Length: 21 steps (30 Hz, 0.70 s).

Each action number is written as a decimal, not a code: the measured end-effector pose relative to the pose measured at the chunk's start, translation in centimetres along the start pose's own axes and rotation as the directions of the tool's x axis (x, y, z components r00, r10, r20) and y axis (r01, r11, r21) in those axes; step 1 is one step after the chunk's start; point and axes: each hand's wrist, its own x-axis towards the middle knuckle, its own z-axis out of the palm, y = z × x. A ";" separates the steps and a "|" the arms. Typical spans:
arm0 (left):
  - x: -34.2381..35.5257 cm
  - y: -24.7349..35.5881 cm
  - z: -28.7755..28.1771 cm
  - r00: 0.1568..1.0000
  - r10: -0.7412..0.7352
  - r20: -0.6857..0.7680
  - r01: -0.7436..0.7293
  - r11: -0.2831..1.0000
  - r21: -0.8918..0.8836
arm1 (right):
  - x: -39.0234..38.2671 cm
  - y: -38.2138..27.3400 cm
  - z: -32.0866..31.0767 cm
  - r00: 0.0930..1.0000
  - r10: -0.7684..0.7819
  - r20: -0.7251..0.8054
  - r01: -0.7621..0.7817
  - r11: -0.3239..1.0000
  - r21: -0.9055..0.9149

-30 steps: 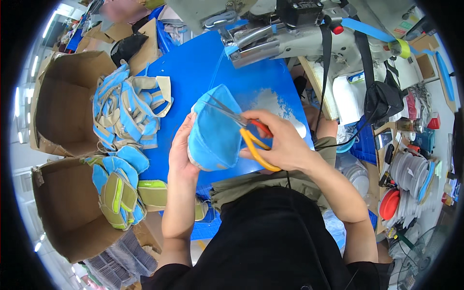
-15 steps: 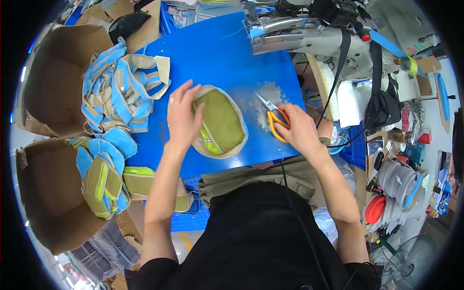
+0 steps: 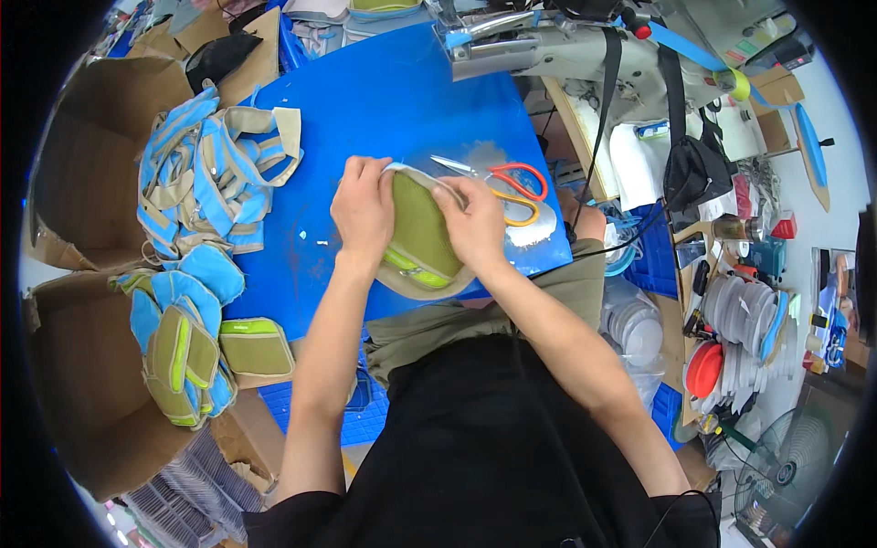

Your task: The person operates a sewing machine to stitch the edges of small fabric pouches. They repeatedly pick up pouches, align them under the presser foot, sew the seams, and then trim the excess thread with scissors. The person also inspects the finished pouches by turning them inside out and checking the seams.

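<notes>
An olive-green mesh fabric piece (image 3: 422, 224), rounded, with a beige border and a lime zip strip, is held up at the near side of the blue table. My left hand (image 3: 364, 208) is closed on its upper left edge. My right hand (image 3: 475, 222) pinches its upper right edge, the thumb lying over the mesh. Just past my right hand, scissors (image 3: 512, 187) with one red and one orange handle loop lie on the table, blades pointing left; neither hand holds them.
A heap of blue and beige straps (image 3: 215, 173) lies at left beside a cardboard box (image 3: 100, 146). Nearer sit stacked green and blue fabric pieces (image 3: 187, 342) by a second box (image 3: 87, 384). A sewing machine (image 3: 548, 50) stands at the far right of the blue table (image 3: 384, 100).
My right hand has let go of the scissors, leaving them on the table, and moved left to the fabric piece. My left hand has closed on its edge, and both hands grip it.
</notes>
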 end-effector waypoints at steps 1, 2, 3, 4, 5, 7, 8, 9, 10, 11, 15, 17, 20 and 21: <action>-1.1 0.6 -0.8 0.999 -0.047 -0.004 0.047 0.997 -0.057 | 0.0 -0.4 -0.6 0.999 -0.029 0.021 0.029 0.999 -0.013; -2.2 1.1 -1.4 0.997 -0.071 -0.028 0.068 0.992 -0.109 | 0.0 -0.6 -1.4 0.998 -0.054 0.044 0.055 0.998 -0.026; -3.3 1.6 -1.9 0.994 -0.097 -0.051 0.088 0.983 -0.160 | -0.1 -0.9 -2.3 0.995 -0.079 0.069 0.082 0.996 -0.039; -4.5 2.1 -2.5 0.990 -0.125 -0.071 0.108 0.972 -0.210 | -0.4 -1.9 -3.3 0.989 -0.068 0.132 0.072 0.997 -0.025; -5.6 2.8 -3.5 0.989 -0.133 -0.058 0.115 0.961 -0.251 | -0.9 -3.2 -4.6 0.979 -0.054 0.197 0.058 0.998 -0.013; -8.2 3.2 -4.7 0.992 -0.125 0.030 0.127 0.917 -0.378 | -1.9 -3.2 -6.1 0.957 -0.045 0.286 0.040 0.999 0.025; -9.5 3.4 -5.4 0.991 -0.117 0.070 0.136 0.888 -0.438 | -2.4 -3.3 -6.7 0.940 -0.051 0.336 0.041 0.998 0.037; -11.0 3.8 -6.4 0.936 -0.240 0.257 0.351 0.659 -0.665 | -2.9 -3.9 -7.6 0.921 -0.057 0.385 0.041 0.998 0.049; -12.3 4.7 -7.6 0.841 -0.279 0.464 0.537 0.330 -0.776 | -3.2 -4.8 -8.7 0.901 -0.059 0.429 0.040 0.998 0.054; -13.5 5.3 -8.7 0.720 -0.237 0.652 0.665 -0.035 -0.746 | -3.6 -5.0 -9.4 0.880 -0.058 0.471 0.064 0.998 0.003; -15.9 6.5 -11.5 0.642 0.018 0.767 0.688 -0.455 -0.565 | -4.4 -5.7 -11.0 0.826 -0.053 0.561 0.050 0.999 0.021; -16.5 5.8 -11.2 0.653 0.110 0.749 0.689 -0.497 -0.527 | -4.5 -5.9 -11.2 0.810 -0.041 0.585 0.000 0.998 0.070; -16.3 4.5 -11.0 0.663 0.209 0.719 0.714 -0.464 -0.524 | -4.6 -6.4 -11.1 0.814 -0.047 0.580 -0.061 0.984 0.166; -16.0 3.9 -10.9 0.662 0.236 0.711 0.726 -0.436 -0.532 | -4.7 -6.7 -11.1 0.812 -0.036 0.582 -0.079 0.982 0.170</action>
